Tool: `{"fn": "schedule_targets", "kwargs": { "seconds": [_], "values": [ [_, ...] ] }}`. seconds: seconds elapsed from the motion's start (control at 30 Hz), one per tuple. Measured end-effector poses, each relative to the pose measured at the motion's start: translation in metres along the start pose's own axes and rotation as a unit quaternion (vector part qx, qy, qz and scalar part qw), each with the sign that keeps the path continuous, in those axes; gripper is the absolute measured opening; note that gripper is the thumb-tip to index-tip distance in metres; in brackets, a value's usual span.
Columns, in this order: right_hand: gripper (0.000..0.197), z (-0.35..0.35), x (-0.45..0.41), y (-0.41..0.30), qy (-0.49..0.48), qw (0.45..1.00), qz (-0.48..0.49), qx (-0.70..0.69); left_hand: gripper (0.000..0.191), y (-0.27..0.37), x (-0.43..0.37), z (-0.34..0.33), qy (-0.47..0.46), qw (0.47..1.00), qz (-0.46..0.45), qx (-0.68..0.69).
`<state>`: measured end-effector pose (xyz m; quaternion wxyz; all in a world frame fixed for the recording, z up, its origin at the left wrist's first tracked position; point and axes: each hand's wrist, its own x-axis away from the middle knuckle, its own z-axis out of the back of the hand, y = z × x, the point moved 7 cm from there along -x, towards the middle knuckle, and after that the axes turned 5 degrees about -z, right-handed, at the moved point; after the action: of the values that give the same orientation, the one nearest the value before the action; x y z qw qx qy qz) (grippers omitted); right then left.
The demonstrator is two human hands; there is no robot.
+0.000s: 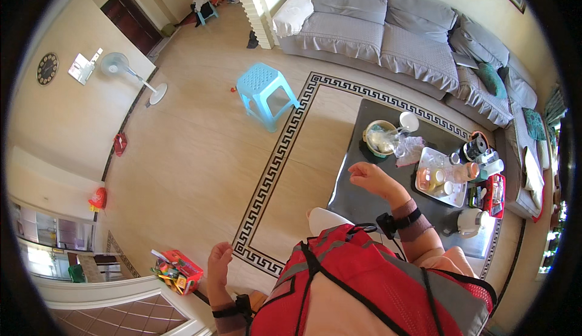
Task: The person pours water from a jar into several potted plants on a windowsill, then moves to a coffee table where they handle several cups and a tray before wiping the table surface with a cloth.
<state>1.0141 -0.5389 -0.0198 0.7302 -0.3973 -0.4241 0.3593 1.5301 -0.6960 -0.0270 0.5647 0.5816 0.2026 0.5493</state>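
My left hand hangs over the tiled floor with its fingers curled and nothing seen in it, nearest to a red box of packets. My right hand is also loosely curled and seems to hold nothing, above the dark coffee table. Near it on the table are a basket with a plastic bag, a white bowl and a white tray of cups and jars. A white electric kettle stands on the table's near right. Both wrists wear black straps with small devices.
A blue plastic stool stands on the floor ahead. Beyond the table runs a grey sofa. At the left wall are a standing fan, a red bag and a red helmet-like item. A dark door is farther back.
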Motion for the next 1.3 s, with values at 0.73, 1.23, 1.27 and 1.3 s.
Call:
{"fn": "schedule_targets", "kwargs": {
  "seconds": [0.73, 1.23, 1.27, 1.3],
  "values": [
    [0.041, 0.079, -0.233, -0.058, 0.171, 0.985, -0.017, -0.029, 0.021, 0.232, -0.349, -0.021, -0.107, 0.986, -0.104, -0.072],
    [0.038, 0.172, -0.241, -0.030, 0.430, 0.877, -0.157, -0.147, 0.028, 0.403, -0.655, -0.238, -0.350, 0.912, -0.149, -0.155],
    [0.038, 0.172, -0.243, -0.035, 0.432, 0.862, -0.165, -0.207, 0.028, 0.418, -0.668, -0.256, -0.367, 0.904, -0.150, -0.160],
    [0.038, 0.175, -0.244, -0.041, 0.436, 0.844, -0.168, -0.264, 0.031, 0.436, -0.681, -0.277, -0.391, 0.895, -0.150, -0.153]
  ]
}}
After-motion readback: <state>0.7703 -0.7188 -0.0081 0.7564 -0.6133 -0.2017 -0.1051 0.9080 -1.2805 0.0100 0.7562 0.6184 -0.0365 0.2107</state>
